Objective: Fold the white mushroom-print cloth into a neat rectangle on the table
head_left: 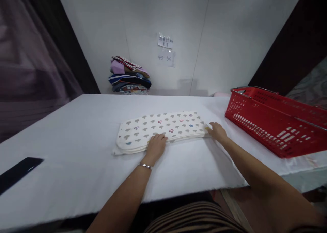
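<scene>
A folded white cloth (166, 125) printed with grey mushrooms and small coloured figures lies in flat layers on the white-covered table. My left hand (157, 146), a bracelet at its wrist, is closed on the cloth's near edge, left of its middle. At the right end of the cloth, the fingers of my right hand (217, 131) are closed on the near corner. Small yellowish patches show beside both hands; I cannot make out what they are. The undersides of my fingers are hidden.
A red plastic basket (270, 124) with metal handles stands on the right of the table (76, 141). Folded fabrics (130, 77) are piled at the back against the white wall. A dark flat phone-like object (20, 171) lies at the left. Handwritten notes (165, 50) hang on the wall.
</scene>
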Tool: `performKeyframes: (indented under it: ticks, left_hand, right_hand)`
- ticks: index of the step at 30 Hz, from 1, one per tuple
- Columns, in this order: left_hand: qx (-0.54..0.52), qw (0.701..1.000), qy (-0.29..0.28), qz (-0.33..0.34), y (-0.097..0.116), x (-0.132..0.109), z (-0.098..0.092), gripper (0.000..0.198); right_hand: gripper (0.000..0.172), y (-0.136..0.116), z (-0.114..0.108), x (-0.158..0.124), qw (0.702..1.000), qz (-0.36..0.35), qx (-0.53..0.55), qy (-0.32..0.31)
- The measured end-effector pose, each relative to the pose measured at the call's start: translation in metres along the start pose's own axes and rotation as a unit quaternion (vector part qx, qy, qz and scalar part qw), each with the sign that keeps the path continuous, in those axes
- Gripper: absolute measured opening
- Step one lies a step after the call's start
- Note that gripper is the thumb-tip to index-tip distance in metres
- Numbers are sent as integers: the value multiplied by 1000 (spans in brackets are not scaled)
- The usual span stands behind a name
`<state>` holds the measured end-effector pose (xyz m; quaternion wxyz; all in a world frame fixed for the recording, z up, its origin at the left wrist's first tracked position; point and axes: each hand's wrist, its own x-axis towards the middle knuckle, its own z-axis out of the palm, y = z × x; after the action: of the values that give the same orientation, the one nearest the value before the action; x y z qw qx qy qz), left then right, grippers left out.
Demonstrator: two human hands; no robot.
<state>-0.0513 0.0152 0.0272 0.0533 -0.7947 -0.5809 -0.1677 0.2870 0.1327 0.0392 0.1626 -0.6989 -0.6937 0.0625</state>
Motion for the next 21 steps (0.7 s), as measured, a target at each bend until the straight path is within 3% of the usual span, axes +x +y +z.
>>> performKeyframes:
  ticks: [3,5,10,15,21]
  left_hand:
    - [4,1000,-9,-6,1,-1,1,27]
    - [14,1000,-18,-8,3,-2,2,24]
    - [26,999,-20,-12,5,-9,3,21]
    - [71,997,-25,-26,0,-22,-2,18]
    - [78,994,-18,-80,-33,-49,-19,17]
  right_hand:
    - [45,-13,17,-10,970,-240,-18,36]
    - [49,-17,31,-18,948,-316,-30,-4]
    - [58,-3,59,-24,945,-316,-74,-23]
    - [63,11,67,-15,933,-349,-86,3]
    - [64,12,74,-15,931,-354,-83,26]
